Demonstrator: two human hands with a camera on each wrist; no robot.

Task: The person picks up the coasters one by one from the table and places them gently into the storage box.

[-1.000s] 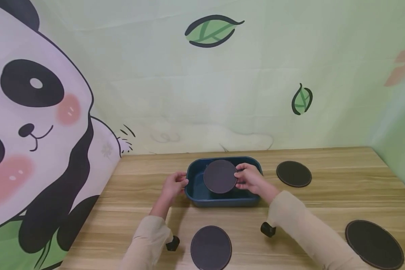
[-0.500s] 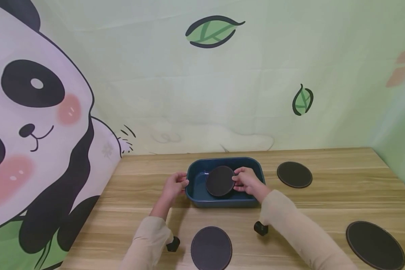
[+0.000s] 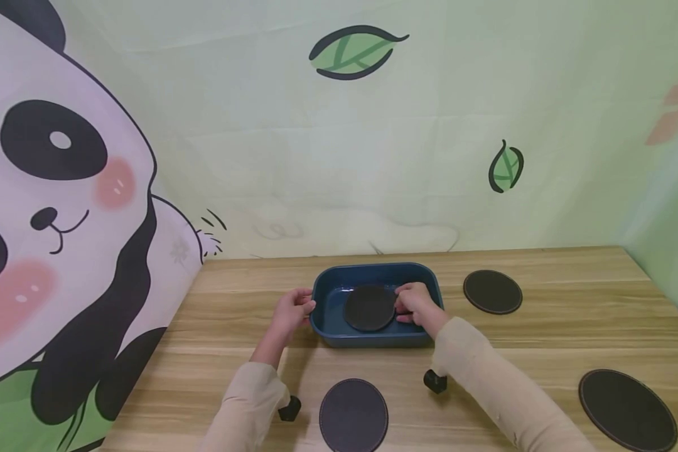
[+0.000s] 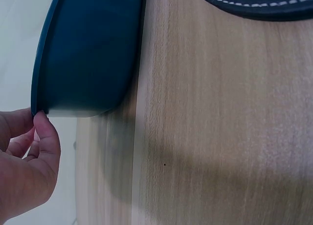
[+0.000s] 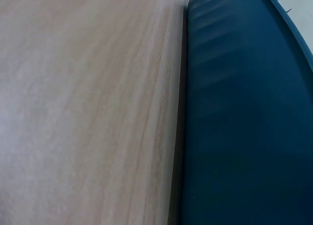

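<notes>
A deep blue rectangular dish (image 3: 381, 339) with rounded corners stands on the wooden table. My left hand (image 3: 289, 312) pinches its left rim; in the left wrist view, thumb and fingers meet on the rim of the dish (image 4: 88, 54). Inside lies a round dark leather coaster (image 3: 369, 309), low and almost flat on the bottom. My right hand (image 3: 420, 306) reaches into the right half of the dish, its fingertips pinching the coaster's right edge. The right wrist view has only the outer wall of the dish (image 5: 244, 117); the hand is out of sight there.
More round coasters lie on the table (image 3: 231, 351): one coaster (image 3: 353, 415) in front of the dish, a coaster (image 3: 493, 292) to its right, and another coaster (image 3: 627, 409) at the near right. A printed cloth backdrop (image 3: 294, 157) rises behind the table's far edge.
My right hand has lowered the coaster into the dish, and it has gone from tilted to almost flat. The left hand has stayed on the rim.
</notes>
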